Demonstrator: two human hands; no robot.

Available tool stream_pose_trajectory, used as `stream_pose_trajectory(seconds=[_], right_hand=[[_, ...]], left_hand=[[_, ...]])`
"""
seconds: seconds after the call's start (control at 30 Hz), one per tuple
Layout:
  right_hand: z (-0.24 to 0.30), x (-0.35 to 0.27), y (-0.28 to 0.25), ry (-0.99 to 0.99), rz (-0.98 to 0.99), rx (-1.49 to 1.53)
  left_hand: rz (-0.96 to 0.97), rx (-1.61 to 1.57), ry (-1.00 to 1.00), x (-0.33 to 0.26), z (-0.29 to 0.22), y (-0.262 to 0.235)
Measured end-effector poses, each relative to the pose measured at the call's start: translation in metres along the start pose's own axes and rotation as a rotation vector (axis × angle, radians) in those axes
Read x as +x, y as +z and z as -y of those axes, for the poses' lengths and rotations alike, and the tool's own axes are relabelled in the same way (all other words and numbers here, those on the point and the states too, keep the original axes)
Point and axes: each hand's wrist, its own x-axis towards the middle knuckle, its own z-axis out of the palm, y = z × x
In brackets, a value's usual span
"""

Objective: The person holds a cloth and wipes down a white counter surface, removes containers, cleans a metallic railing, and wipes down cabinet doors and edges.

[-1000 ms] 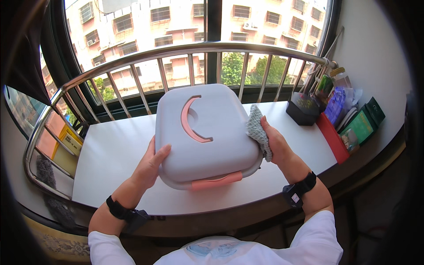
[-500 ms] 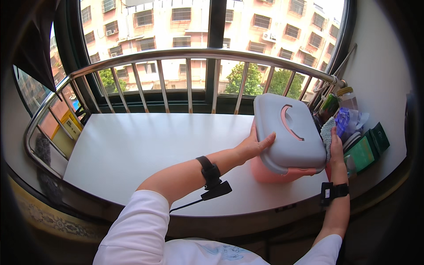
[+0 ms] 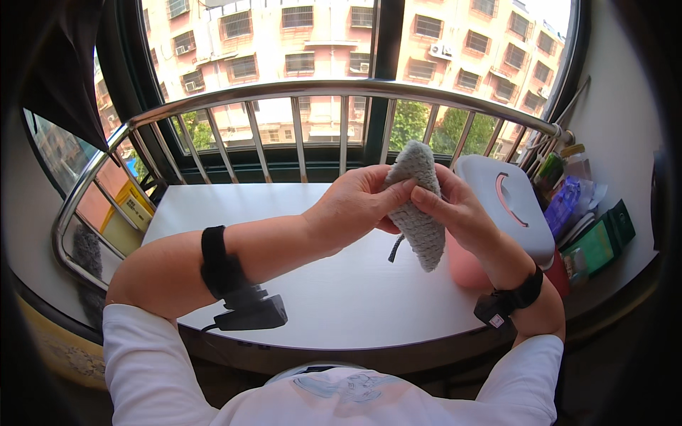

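Observation:
Both my hands grip a folded grey-green fluffy cleaning cloth [image 3: 419, 220] with a small dark hanging loop at its lower left. It is raised above the white table [image 3: 305, 298]. My left hand [image 3: 359, 202] pinches the cloth's left side, thumb across its front. From the other side my right hand [image 3: 462, 213] holds it, its thumb almost touching the left one. Some fingers are hidden behind the cloth. Just right of my right hand stands a pink storage box [image 3: 465, 266] with a closed grey lid [image 3: 490, 184] and a pink carry handle.
A metal railing [image 3: 320, 89] runs along the window behind the table. Against the right wall are a purple plastic package [image 3: 565, 202], a green box [image 3: 600, 238] and a jar [image 3: 575, 162]. A yellow box [image 3: 128, 213] stands beyond the railing at left.
My left hand has left the box lid, and my right hand has brought the cloth from beside the box to the middle. Both hands now hold it. The view has shifted slightly.

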Motion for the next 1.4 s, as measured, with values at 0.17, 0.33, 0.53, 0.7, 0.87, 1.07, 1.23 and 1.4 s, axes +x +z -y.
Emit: stream_pose_trajectory(seconds=[0.17,0.33,0.53,0.7,0.87,1.07,1.23,1.4], right_hand=[[-0.023,0.066,0.03,0.073,0.159,0.356],[-0.063,0.119,-0.004,0.049,-0.047,-0.366],[-0.142,0.194,-0.043,-0.335,-0.48,-1.168],[-0.174,0.242,-0.05,-0.479,-0.763,-1.165],[-0.188,0.286,-0.03,-0.641,-0.761,-0.792],[-0.239,0.331,-0.043,-0.416,-0.718,-0.581],[-0.32,0.302,-0.033,-0.207,-0.713,-0.531],[-0.34,0.256,-0.005,0.143,-0.631,-0.754]], left_hand=[[-0.207,0.328,-0.207,-0.03,-0.021,-0.072],[-0.316,0.861,-0.122,0.003,0.013,-0.154],[-0.466,1.223,0.14,0.108,0.085,-0.204],[-0.769,0.081,-0.001,0.17,0.109,-0.198],[-0.617,-0.042,0.359,0.191,0.128,-0.19],[-0.746,0.531,0.33,0.214,0.14,-0.201],[-0.727,0.706,0.388,0.208,0.216,-0.201],[-0.589,0.726,0.155,0.179,0.264,-0.202]])
